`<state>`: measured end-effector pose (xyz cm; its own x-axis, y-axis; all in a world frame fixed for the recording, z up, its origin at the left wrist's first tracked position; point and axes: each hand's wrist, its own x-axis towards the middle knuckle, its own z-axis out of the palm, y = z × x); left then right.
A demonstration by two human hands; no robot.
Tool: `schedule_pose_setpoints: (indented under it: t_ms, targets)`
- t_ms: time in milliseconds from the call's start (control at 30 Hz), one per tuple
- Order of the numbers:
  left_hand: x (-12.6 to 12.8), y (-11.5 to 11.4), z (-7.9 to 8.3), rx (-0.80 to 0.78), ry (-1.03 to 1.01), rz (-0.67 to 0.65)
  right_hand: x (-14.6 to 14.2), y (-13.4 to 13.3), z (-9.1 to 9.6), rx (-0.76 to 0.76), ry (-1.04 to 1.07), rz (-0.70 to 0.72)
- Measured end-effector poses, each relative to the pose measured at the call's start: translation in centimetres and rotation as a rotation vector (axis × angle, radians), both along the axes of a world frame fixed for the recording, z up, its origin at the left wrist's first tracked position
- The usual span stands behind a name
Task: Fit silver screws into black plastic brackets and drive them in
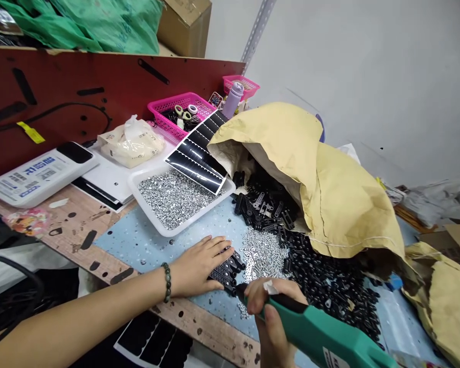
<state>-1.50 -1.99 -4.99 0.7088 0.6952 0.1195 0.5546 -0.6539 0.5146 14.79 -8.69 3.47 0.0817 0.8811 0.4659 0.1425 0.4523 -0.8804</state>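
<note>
My left hand (197, 266), with a beaded bracelet at the wrist, lies flat with its fingers stretched over a group of black plastic parts (227, 272) set side by side on the blue mat. Wrapped around a green electric screwdriver (329, 332) is my right hand (272, 309), a scrap of white tape on one finger. The screwdriver's dark tip points at the near end of the parts; whether it touches a part I cannot make out. Just beyond lies a pile of small silver screws (263, 253). Loose small black pieces (329, 283) spread to its right.
A white tray (164, 231) of small silver metal pieces stands behind my left hand, a black sheet (201, 153) resting across it. A yellow paper sack (314, 168) spills black parts (268, 204). A pink basket (168, 122) holds scissors. A red board (118, 97) borders the back.
</note>
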Motion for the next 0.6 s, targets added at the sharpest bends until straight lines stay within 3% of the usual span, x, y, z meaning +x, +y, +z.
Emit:
schedule_pose_setpoints:
  t_ms: [200,600]
  targets:
    - [-0.1,0.1,0.3,-0.005,-0.012,-0.012,-1.0,-0.1,0.9,0.006,0.087,-0.004]
    - [-0.1,0.1,0.4,-0.010,0.001,-0.017,-0.2,0.2,1.0,0.026,0.030,0.096]
